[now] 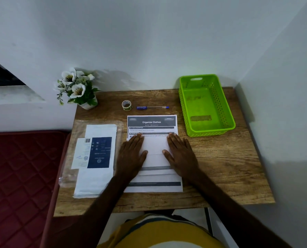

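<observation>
1. Two bare forearms come in from the near edge, above the person's yellow garment [160, 235], and reach out over the wooden table [229, 167].
2. Left hand [131, 154]: palm down, fingers straight and close together, thumb splayed to the right. It presses flat on the left part of the white paper [154, 145]. Nothing is gripped.
3. Right hand [182, 154]: the mirrored posture, with fingers straight and together and the thumb splayed left. It presses on the right part of the same paper.
4. White paper: blank, at the middle of the table, lying on the printed sheet [151, 122] headed "Organize Clothes". A faint crease runs across it between the two thumbs. Whether it is a folded-over part of that sheet or a separate piece cannot be told.
5. Judgement on the step: the work appears to be flattening or creasing a fold.
   - The side edges should be squared with the sheet beneath.
   - One palm should anchor while the other sweeps outward from the centre along the crease, so that no ridge is trapped.
   - Pressure should be even, or the stack may slide on the smooth wood.
6. Left of the sheet, just beside the left wrist, lies a clear plastic packet [95, 158] with white and navy contents.
7. Just beyond the sheet's far edge, apart from it, are a tape roll [126, 105] and a blue pen [152, 107] lying crosswise.
8. Far right stands a green basket [222, 104]. At the far left corner are potted white flowers [75, 86]. Off the table to the left is a red quilted mattress [20, 167].
</observation>
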`<state>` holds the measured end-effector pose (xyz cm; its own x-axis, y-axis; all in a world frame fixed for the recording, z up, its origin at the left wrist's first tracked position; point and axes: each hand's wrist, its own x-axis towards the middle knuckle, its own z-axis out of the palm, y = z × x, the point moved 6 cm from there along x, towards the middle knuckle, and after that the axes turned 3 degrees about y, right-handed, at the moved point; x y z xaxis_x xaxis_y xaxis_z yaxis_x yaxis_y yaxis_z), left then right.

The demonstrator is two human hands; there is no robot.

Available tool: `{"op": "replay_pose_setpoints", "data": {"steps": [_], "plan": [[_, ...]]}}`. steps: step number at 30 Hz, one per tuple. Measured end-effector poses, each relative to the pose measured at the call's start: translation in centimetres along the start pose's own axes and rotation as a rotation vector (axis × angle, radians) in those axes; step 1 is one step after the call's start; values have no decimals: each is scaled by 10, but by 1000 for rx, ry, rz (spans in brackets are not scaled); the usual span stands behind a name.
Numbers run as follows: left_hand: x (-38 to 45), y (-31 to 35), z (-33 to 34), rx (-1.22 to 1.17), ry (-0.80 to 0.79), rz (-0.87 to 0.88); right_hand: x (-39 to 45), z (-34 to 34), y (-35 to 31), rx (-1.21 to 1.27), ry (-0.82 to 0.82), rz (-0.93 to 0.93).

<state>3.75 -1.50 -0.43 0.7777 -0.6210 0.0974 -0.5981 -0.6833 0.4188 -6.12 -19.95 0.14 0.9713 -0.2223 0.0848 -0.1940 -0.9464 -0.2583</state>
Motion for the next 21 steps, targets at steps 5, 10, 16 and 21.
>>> {"op": "replay_pose_setpoints", "data": {"steps": [5, 10, 16, 21], "plan": [[22, -4, -26, -56, -86, -18, 22, -19, -11, 42, 91, -173], [33, -9, -30, 25, -232, 52, 51, -27, -17, 70, -129, -127], [42, -17, -22, 29, -333, -1, 67, -16, -14, 117, -320, -63], [46, -13, -25, -18, -356, -45, 74, -16, -17, 102, -377, -64]]}}
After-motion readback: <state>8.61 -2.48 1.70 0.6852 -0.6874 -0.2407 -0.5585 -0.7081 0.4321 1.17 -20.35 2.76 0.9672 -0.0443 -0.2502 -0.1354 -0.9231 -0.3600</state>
